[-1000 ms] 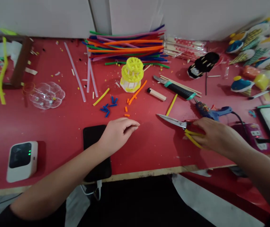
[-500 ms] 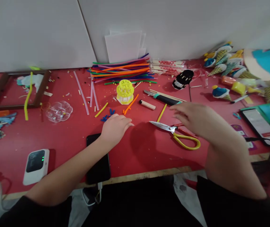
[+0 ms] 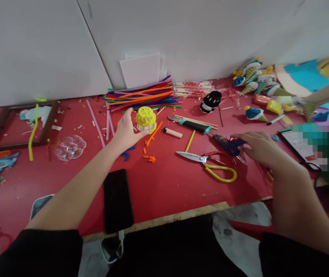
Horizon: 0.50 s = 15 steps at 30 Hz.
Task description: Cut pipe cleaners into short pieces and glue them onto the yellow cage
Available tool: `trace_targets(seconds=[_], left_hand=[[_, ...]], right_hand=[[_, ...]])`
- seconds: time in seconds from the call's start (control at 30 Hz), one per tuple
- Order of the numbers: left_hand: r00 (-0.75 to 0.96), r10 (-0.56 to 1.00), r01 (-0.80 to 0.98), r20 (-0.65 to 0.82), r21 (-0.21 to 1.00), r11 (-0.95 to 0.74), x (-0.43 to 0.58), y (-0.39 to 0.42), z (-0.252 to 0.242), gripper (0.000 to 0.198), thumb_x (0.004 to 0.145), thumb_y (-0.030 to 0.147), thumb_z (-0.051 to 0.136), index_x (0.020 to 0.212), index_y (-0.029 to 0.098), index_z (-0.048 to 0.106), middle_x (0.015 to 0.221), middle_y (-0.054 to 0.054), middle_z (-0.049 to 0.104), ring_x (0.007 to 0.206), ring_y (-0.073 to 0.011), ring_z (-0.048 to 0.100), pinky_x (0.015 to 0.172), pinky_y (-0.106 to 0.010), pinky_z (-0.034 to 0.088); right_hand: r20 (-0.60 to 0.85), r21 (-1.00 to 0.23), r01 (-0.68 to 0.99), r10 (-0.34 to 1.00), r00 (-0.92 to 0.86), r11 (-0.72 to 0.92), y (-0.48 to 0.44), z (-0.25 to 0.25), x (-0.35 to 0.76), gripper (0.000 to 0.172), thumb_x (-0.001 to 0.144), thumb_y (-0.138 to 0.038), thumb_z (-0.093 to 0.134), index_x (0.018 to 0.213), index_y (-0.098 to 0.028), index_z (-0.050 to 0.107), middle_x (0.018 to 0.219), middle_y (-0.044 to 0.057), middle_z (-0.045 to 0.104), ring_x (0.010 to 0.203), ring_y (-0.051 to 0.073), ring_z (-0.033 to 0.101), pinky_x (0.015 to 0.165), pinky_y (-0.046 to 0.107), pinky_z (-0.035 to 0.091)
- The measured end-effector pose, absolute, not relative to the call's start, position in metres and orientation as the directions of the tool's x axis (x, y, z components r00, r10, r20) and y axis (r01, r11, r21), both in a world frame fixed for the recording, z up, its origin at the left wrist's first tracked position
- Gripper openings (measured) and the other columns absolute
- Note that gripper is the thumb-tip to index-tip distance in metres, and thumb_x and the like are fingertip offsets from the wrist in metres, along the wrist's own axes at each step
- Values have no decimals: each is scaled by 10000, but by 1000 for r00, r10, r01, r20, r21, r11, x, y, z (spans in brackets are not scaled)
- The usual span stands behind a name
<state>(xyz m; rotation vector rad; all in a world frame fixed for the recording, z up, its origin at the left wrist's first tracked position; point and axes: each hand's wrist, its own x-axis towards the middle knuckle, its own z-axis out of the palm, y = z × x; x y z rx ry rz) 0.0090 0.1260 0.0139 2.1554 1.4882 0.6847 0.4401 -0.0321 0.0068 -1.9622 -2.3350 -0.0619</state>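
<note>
My left hand is beside a small yellow tiered model, with thumb and fingers spread around its left side. Its thumb reaches the front base; whether it touches cannot be told. My right hand has its fingers on a dark blue glue gun, which lies with its nozzle towards the left. Just in front of the gun are scissors with one red and one yellow handle. Short orange pieces and blue pieces lie near my left hand.
A utility knife and a capped wooden stick lie mid-table. Behind are coloured pipe cleaners and a black model. A phone sits at the front edge. Ice-cream-cone crafts are piled back right.
My left hand has moved from the small pieces up to the yellow model. My right hand has moved right, onto the glue gun. Orange pieces show where my left hand was.
</note>
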Motion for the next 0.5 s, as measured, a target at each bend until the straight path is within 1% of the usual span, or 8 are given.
trace_targets(seconds=[0.07, 0.13, 0.2, 0.3, 0.37, 0.43, 0.5], left_hand=[[296, 950, 699, 101, 655, -287, 19, 137, 13, 1029, 689, 282, 876, 1522, 130, 292, 1609, -267, 377, 1501, -401, 387, 1235, -538, 330], [289, 956, 678, 58, 692, -247, 26, 143, 13, 1049, 655, 268, 895, 1511, 152, 301, 1564, -252, 447, 1455, -398, 457, 1201, -538, 381], [272, 962, 672, 37, 708, -217, 29, 147, 12, 968, 633, 275, 905, 1446, 171, 390, 1488, -222, 541, 1379, -397, 544, 1156, -542, 436], [244, 969, 665, 37, 720, -196, 27, 152, 9, 772, 628, 330, 909, 1280, 173, 528, 1366, -187, 641, 1257, -384, 636, 1091, -541, 498], [220, 973, 628, 72, 753, -198, 23, 153, 7, 706, 638, 329, 903, 1229, 167, 550, 1332, -173, 659, 1211, -355, 661, 1062, -522, 526], [197, 971, 566, 138, 792, -227, 19, 154, 9, 680, 662, 315, 886, 1232, 174, 543, 1340, -154, 653, 1211, -319, 661, 1060, -491, 535], [190, 958, 487, 214, 827, -281, 16, 152, 14, 660, 687, 322, 868, 1240, 191, 533, 1348, -134, 649, 1227, -295, 653, 1069, -471, 533]], right_hand=[[80, -33, 982, 979, -185, 188, -36, 3, 440, 370, 834, -76, 502, 1131, -209, 679, 1051, 199, 772, 995, 356, 704, 856, 458, 492], [74, -38, 979, 978, -196, 200, -38, 1, 441, 385, 816, -61, 504, 1128, -217, 668, 1022, 189, 765, 968, 350, 698, 860, 457, 483], [64, -42, 976, 975, -212, 215, -36, -1, 442, 397, 801, -54, 509, 1125, -221, 666, 986, 165, 756, 918, 324, 692, 852, 429, 482], [85, -34, 977, 975, -208, 211, -28, 2, 442, 364, 797, -70, 521, 1085, -222, 682, 933, 141, 733, 876, 295, 674, 838, 393, 485], [149, -17, 985, 975, -165, 170, -24, 7, 444, 316, 811, -105, 528, 1066, -206, 685, 951, 162, 723, 933, 315, 665, 873, 411, 482], [251, 0, 995, 964, -93, 96, -22, 13, 446, 284, 831, -149, 529, 1070, -195, 674, 994, 183, 718, 1011, 346, 651, 938, 458, 465], [361, 9, 1000, 933, -11, 9, -24, 20, 447, 294, 848, -194, 519, 1111, -188, 651, 1011, 192, 709, 1062, 374, 636, 984, 512, 437]])
